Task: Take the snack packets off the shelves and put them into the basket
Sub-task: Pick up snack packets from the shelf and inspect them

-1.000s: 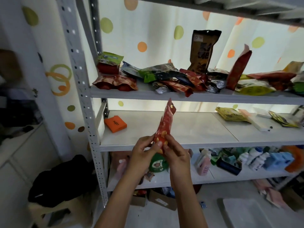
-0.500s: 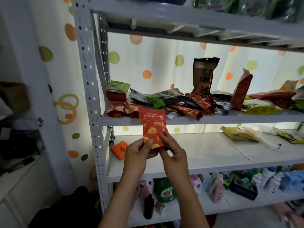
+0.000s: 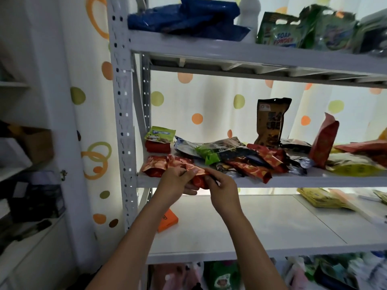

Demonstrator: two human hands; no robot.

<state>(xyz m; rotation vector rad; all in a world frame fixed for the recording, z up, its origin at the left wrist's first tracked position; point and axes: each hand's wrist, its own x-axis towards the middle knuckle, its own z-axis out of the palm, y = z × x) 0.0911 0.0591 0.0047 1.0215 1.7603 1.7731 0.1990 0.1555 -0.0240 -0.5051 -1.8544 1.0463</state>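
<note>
Room: white metal shelf (image 3: 314, 181) against a dotted curtain.
Hands: left hand (image 3: 176, 183) and right hand (image 3: 223, 189) both pinch one red packet (image 3: 199, 181).
Axis: packet's length runs between them, at the shelf's front edge.
Basket: not visible.

Red packet (image 3: 199, 181) mostly hidden by fingers (image 3: 193, 171); bottom shelf (image 3: 230, 275) blurred.

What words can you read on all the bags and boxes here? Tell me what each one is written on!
"SOAP POWDER": on the green bag on the top shelf.
Dark brown standing packet: large characters, too blurred to read.
Orange box on the lower shelf: a small mark, too small to read.
Red packet held by the left hand and right hand: no readable text.
Other snack packets: print too blurred.
</note>
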